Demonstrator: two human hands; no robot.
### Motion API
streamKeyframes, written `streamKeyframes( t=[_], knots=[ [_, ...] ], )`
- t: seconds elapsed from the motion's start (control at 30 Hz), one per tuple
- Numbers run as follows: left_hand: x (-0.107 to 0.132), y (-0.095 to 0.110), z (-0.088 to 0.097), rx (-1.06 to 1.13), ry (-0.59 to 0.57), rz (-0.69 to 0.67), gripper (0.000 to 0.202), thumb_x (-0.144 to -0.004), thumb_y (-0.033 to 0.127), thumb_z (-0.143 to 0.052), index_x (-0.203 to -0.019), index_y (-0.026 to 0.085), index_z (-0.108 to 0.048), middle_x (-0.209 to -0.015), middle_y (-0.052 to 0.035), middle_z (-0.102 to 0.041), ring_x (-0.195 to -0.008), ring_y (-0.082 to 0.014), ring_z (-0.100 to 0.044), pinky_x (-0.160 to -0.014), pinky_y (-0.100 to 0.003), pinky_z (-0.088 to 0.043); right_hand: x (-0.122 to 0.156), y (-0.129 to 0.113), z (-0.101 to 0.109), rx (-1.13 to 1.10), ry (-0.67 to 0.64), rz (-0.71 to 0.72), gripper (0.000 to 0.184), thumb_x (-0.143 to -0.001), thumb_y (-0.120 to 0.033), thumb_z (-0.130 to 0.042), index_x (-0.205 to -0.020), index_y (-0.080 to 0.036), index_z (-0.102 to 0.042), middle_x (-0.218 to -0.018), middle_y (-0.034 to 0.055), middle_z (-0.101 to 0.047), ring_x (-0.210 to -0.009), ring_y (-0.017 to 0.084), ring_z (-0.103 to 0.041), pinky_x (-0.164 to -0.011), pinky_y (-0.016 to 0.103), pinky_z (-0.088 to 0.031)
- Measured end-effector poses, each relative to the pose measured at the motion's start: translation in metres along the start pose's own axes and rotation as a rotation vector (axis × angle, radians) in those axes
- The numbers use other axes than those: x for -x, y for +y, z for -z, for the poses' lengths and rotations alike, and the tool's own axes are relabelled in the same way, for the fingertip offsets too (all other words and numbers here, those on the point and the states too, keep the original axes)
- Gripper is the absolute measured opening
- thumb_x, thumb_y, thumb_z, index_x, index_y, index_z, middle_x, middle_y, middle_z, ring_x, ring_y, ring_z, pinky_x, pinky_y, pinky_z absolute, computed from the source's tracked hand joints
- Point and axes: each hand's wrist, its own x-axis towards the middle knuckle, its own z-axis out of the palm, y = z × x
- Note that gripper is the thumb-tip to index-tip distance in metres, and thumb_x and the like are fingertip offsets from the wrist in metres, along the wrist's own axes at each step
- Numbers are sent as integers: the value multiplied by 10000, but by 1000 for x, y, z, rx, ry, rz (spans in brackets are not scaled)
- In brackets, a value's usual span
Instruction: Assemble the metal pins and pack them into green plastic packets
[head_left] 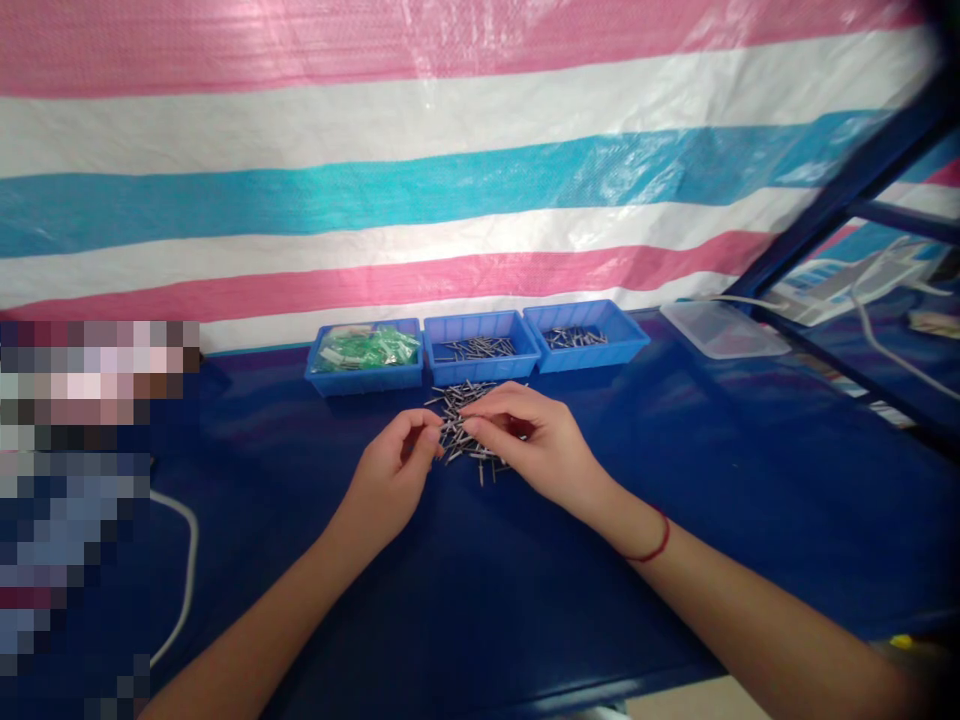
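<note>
A loose pile of small metal pins [459,412] lies on the dark blue table [525,600], just in front of the middle tray. My left hand [394,475] rests beside the pile's left edge, fingers curled in a pinch on what looks like a pin. My right hand [529,435] lies over the right part of the pile, fingers pressed together at its tip, touching the pins. A thin red string circles my right wrist.
Three blue trays stand in a row at the back: the left tray [330,375] holds green and clear parts, the middle tray [480,368] and right tray [626,345] hold metal pins. A clear lid [720,330] lies right, a white cable [187,560] left.
</note>
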Motion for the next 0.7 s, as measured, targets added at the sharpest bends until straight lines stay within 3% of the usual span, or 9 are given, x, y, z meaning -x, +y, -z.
streamKeyframes(
  t=[0.13,0.43,0.7],
  knots=[
    [1,1,-1,47,-51,-3,207,-887,338,-493,-955,156,-562,-765,-5,-602,-679,-129,-562,-646,-246,-459,0,-2,1,-25,1,3,103,-819,-264,-651,-867,-203,-718,-850,62,-673,-703,140,-588,-522,249,-431],
    [3,-2,-3,45,-129,-80,315,-900,368,-514,-1136,171,-578,-1036,-67,-638,-846,-162,-601,-730,-273,-489,1,-5,0,-9,-24,68,78,-830,-226,-637,-845,-189,-703,-801,48,-652,-601,107,-528,-509,247,-408],
    [1,-2,-1,-17,-126,-139,197,-887,324,-556,-989,169,-621,-995,-56,-639,-889,-169,-605,-764,-272,-473,3,-3,1,38,-71,107,89,-831,-229,-636,-871,-185,-703,-815,44,-655,-579,97,-510,-508,244,-402]
  ],
)
